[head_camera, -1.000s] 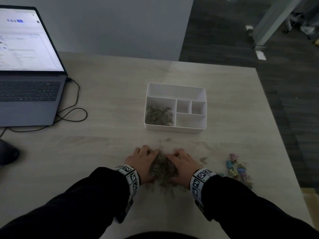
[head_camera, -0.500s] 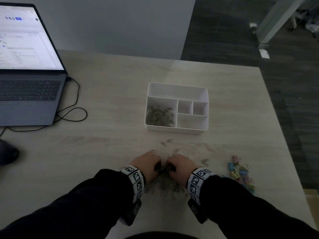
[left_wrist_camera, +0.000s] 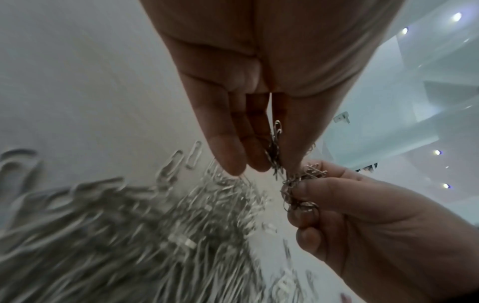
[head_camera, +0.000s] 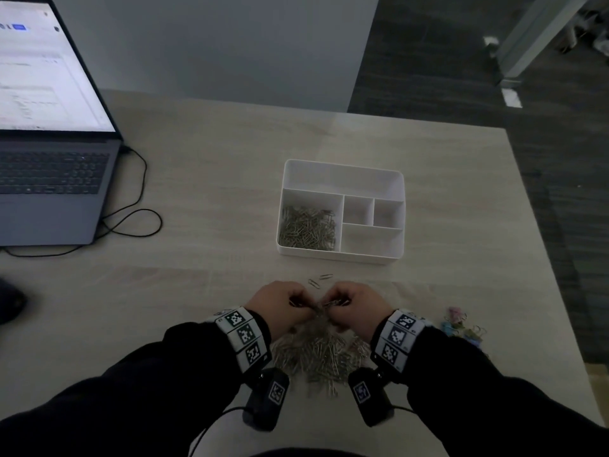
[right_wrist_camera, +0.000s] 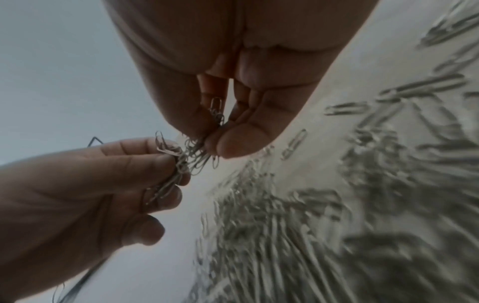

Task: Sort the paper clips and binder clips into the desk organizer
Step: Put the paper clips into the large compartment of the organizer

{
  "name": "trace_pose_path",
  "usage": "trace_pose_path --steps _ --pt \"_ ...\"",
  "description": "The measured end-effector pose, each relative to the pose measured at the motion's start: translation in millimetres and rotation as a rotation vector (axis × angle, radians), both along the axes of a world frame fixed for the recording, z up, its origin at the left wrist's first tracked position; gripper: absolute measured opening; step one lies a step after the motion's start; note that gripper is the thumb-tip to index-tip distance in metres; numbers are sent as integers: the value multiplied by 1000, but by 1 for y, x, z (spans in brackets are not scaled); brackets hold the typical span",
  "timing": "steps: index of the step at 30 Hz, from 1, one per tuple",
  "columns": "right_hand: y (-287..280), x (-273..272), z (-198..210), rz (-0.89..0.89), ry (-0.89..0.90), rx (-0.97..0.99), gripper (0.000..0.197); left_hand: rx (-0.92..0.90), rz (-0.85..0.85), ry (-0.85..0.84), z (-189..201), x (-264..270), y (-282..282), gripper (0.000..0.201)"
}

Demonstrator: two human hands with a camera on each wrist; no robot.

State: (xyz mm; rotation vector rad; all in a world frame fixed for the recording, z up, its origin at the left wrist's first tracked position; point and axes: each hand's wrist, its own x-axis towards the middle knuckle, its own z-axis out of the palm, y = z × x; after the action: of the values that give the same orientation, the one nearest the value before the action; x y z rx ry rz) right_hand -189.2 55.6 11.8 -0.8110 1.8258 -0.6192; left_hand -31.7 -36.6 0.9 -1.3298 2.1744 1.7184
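Observation:
Above a heap of silver paper clips (head_camera: pixel 316 354) near the table's front edge, my left hand (head_camera: pixel 291 303) and right hand (head_camera: pixel 344 303) meet. Each pinches a tangled bunch of paper clips (left_wrist_camera: pixel 276 155) between thumb and fingers. The left wrist view has my left hand (left_wrist_camera: pixel 272 164) above and my right hand (left_wrist_camera: pixel 362 215) beside it. The right wrist view shows my right hand (right_wrist_camera: pixel 210 143) pinching its bunch next to the left hand (right_wrist_camera: pixel 77 184). The white desk organizer (head_camera: pixel 342 168) stands beyond, its left compartment holding paper clips (head_camera: pixel 308 229). Coloured binder clips (head_camera: pixel 461 324) lie to the right.
Two stray paper clips (head_camera: pixel 319 280) lie between my hands and the organizer. An open laptop (head_camera: pixel 49 176) with a looped black cable (head_camera: pixel 138 222) fills the far left. A dark mouse (head_camera: pixel 10 301) sits at the left edge. The table's right edge drops to dark floor.
My hands were cupped round the heap, then drew together on it. Now they are lifted off the table, each with a pinched bunch of paper clips.

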Motion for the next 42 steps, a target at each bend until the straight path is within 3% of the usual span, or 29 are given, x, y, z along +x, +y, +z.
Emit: trace_pose_path --steps 2,5,10,14,18,23,26,30,33,36,42 --pt "-13 -6 7 -54 -30 -54 21 13 69 50 8 -5 -12 18" --pt "-39 -18 17 -109 -38 -138 20 23 186 99 21 -11 -34 11" --pt "-84 -35 25 -139 84 -202 19 -53 306 142 38 -29 -74 7" --pt "-110 -41 25 -4 307 -169 12 -148 319 66 35 -43 -101 9" --pt "-122 -45 29 129 443 -95 19 -225 272 -3 31 -49 -113 11" --pt "-113 -43 27 149 419 -118 33 -236 251 -4 33 -42 -108 16" --pt "-92 -42 32 177 421 -155 30 -182 264 41 38 -31 -90 12" --pt "-53 -34 27 298 453 -132 27 -238 102 -64 29 -6 -58 18" --pt "-31 -22 11 568 550 -22 59 -305 -158 -255 9 9 -39 45" --pt "-14 -7 -3 655 602 75 82 -377 -357 -420 -5 16 -19 70" --pt "23 14 -14 857 622 18 78 -478 -462 -419 -9 16 15 81"
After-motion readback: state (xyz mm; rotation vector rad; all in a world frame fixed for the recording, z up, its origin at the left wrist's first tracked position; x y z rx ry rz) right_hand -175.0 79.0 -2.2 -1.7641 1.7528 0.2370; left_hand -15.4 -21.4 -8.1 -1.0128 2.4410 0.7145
